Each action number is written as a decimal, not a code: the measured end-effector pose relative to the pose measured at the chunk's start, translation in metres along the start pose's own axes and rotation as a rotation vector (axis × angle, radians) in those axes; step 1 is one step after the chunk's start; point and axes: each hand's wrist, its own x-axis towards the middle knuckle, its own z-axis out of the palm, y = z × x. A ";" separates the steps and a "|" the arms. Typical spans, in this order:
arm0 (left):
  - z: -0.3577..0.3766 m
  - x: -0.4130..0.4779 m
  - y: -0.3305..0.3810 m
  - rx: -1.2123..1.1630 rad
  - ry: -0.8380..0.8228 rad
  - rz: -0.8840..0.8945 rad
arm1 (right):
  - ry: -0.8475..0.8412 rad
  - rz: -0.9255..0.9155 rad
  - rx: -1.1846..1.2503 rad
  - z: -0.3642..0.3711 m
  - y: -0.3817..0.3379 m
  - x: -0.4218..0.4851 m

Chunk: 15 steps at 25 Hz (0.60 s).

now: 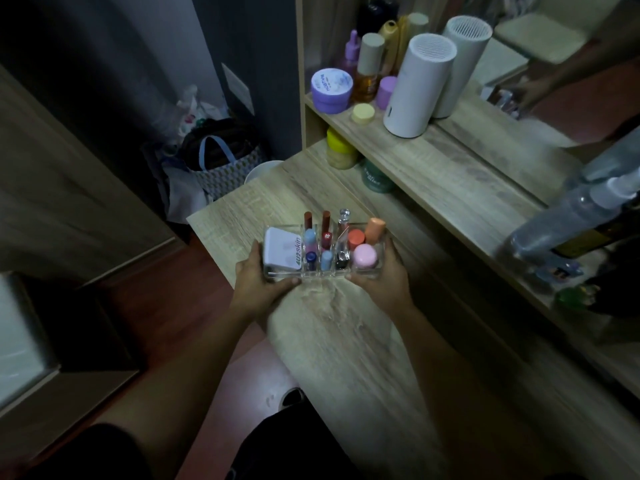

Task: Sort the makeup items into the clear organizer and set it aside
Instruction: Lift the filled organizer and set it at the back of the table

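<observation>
Two hands are on the load, so we report from the largest item down. We note the wooden table (346, 341) bearing the clear organizer (323, 271) near its far end, just short of the raised shelf (433, 168). We cannot tell whether the base rests on the wood or is slightly lifted.

We judge the organizer to be rigid, smooth plastic, light even when filled, and likely slippery at its walls; it should be held low at both short ends and kept level, since the contents stand loose. The left hand (258, 282) grips the left end, fingers curled under the front edge. The right hand (381, 278) grips the right end likewise.

Contents, by size: a white compact (280, 252) in the left compartment, a pink round pot (364, 256) at right, and upright lipsticks (325, 230) in the middle cells, top-heavy and liable to tip.
</observation>
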 end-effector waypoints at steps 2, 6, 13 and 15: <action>0.001 0.007 0.001 -0.008 -0.017 0.030 | -0.002 0.004 0.022 0.001 0.000 0.003; 0.005 0.011 0.000 -0.041 0.008 0.041 | -0.003 -0.005 0.040 0.002 0.002 0.006; 0.001 0.009 0.003 -0.007 -0.021 0.098 | 0.069 0.024 0.049 0.000 0.003 -0.008; 0.000 0.009 0.004 0.001 -0.050 0.130 | 0.108 0.042 0.055 -0.001 0.005 -0.017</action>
